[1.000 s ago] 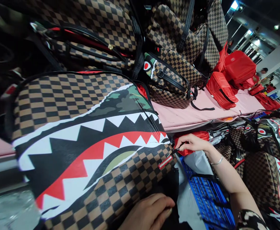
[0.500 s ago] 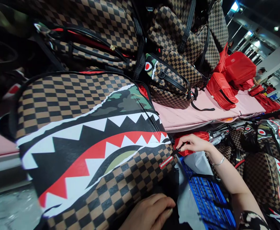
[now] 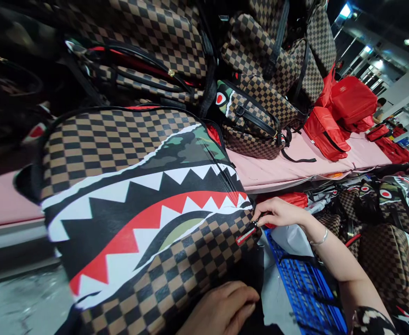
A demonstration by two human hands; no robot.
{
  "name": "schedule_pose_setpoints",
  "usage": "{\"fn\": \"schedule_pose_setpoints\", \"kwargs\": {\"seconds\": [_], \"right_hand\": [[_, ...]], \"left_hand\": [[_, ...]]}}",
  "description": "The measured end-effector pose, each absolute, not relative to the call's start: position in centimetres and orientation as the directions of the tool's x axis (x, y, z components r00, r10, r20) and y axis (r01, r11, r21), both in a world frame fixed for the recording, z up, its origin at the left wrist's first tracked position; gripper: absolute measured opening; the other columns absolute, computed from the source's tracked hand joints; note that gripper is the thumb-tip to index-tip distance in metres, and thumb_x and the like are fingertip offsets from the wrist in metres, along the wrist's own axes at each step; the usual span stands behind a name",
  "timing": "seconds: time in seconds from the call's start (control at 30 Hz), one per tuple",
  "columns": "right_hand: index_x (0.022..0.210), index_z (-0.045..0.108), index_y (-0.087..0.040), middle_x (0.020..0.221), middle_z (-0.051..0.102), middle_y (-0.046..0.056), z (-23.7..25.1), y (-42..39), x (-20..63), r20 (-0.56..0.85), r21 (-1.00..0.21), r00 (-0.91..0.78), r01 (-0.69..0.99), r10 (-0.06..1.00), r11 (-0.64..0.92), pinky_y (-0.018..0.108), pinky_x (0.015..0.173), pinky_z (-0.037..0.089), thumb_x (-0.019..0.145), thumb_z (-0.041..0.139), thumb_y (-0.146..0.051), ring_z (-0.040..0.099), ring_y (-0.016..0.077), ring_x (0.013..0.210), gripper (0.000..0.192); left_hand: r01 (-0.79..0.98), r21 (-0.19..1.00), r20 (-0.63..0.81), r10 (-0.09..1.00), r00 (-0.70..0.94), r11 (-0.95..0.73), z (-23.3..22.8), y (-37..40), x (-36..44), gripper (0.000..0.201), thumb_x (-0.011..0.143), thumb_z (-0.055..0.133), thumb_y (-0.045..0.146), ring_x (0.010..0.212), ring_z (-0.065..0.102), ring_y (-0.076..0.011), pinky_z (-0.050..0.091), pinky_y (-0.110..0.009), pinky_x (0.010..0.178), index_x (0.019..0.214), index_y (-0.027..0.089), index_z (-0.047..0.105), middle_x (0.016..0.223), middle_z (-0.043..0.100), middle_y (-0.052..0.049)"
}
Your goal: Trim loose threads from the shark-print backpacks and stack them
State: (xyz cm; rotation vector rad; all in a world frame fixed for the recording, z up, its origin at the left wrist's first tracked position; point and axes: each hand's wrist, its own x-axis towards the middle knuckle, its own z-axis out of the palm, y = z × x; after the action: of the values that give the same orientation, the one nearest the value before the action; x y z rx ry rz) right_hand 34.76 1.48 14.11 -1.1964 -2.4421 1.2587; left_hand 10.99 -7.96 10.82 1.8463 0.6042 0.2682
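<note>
**Big shark bag, tiny zip pull**

The big checkered shark-mouth bag (image 3: 145,209) lies over the front edge of the pink table (image 3: 281,170). Behind it, more checkered bags (image 3: 256,93) are piled high, with red bags (image 3: 344,107) near the table's far right end. Below sits a blue crate (image 3: 305,293).

The left hand (image 3: 221,309) rests curled on the bag's dark bottom edge. The right hand (image 3: 277,211) pinches the small black zip pull (image 3: 254,225) by the red tag (image 3: 245,236).

The pull is little, so the fingers could slip off. The bag hangs over the edge and could slide down if the left hand lets go. The pile behind leaves little room.
</note>
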Motion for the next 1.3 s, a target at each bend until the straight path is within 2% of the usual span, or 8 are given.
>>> {"fn": "schedule_pose_setpoints", "kwargs": {"seconds": [0.33,0.57,0.73,0.97,1.13,1.3], "right_hand": [[0.087,0.061,-0.015,0.082,0.065,0.003,14.8,1.3,33.6,-0.250,-0.649,-0.679,0.646,0.690,0.401,0.020,0.067,0.042,0.084,0.057,-0.023,0.060,0.0125,0.073,0.010],[0.085,0.057,-0.015,0.071,0.063,0.000,14.8,0.9,33.5,-0.281,-0.654,-0.640,0.673,0.715,0.346,0.018,0.060,0.040,0.084,0.056,-0.023,0.058,0.0110,0.064,0.008],[0.083,0.056,-0.016,0.068,0.063,-0.001,14.5,0.7,33.6,-0.276,-0.663,-0.636,0.669,0.720,0.337,0.019,0.061,0.040,0.085,0.055,-0.024,0.057,0.0105,0.062,0.009],[0.082,0.057,-0.016,0.071,0.061,0.000,14.3,0.8,34.2,-0.255,-0.641,-0.635,0.675,0.729,0.364,0.019,0.061,0.039,0.085,0.054,-0.026,0.055,0.0109,0.064,0.011],[0.087,0.057,-0.016,0.075,0.062,0.000,14.8,0.8,34.2,-0.317,-0.644,-0.617,0.697,0.720,0.315,0.019,0.061,0.039,0.085,0.055,-0.028,0.056,0.0115,0.067,0.012],[0.085,0.057,-0.016,0.075,0.061,0.000,15.0,0.9,33.4,-0.328,-0.605,-0.627,0.714,0.707,0.352,0.019,0.062,0.038,0.084,0.056,-0.026,0.055,0.0114,0.066,0.011]], "left_hand": [[0.301,0.929,-0.152,0.516,0.843,-0.217,10.8,-8.3,10.9,0.023,0.088,0.042,0.028,0.090,0.060,-0.0130,0.044,-0.020,0.081,0.098,0.028,0.063,0.097,0.065,0.003],[0.276,0.931,-0.119,0.515,0.849,-0.239,10.7,-8.3,11.0,0.022,0.088,0.044,0.030,0.086,0.061,-0.0135,0.045,-0.019,0.077,0.095,0.026,0.064,0.093,0.066,0.001],[0.301,0.923,-0.147,0.504,0.851,-0.241,10.5,-8.3,10.9,0.025,0.089,0.041,0.031,0.089,0.061,-0.0141,0.045,-0.020,0.079,0.098,0.025,0.063,0.097,0.066,0.000],[0.294,0.922,-0.137,0.497,0.857,-0.252,10.7,-8.2,10.8,0.025,0.090,0.040,0.030,0.090,0.061,-0.0131,0.044,-0.018,0.079,0.098,0.025,0.062,0.097,0.066,0.000],[0.306,0.915,-0.144,0.494,0.857,-0.263,11.1,-8.1,10.9,0.024,0.090,0.040,0.030,0.090,0.061,-0.0131,0.044,-0.018,0.078,0.098,0.024,0.062,0.098,0.066,0.000],[0.284,0.924,-0.131,0.485,0.864,-0.255,11.0,-7.9,10.9,0.024,0.089,0.041,0.029,0.091,0.061,-0.0128,0.045,-0.018,0.078,0.098,0.025,0.062,0.098,0.066,0.000]]}}
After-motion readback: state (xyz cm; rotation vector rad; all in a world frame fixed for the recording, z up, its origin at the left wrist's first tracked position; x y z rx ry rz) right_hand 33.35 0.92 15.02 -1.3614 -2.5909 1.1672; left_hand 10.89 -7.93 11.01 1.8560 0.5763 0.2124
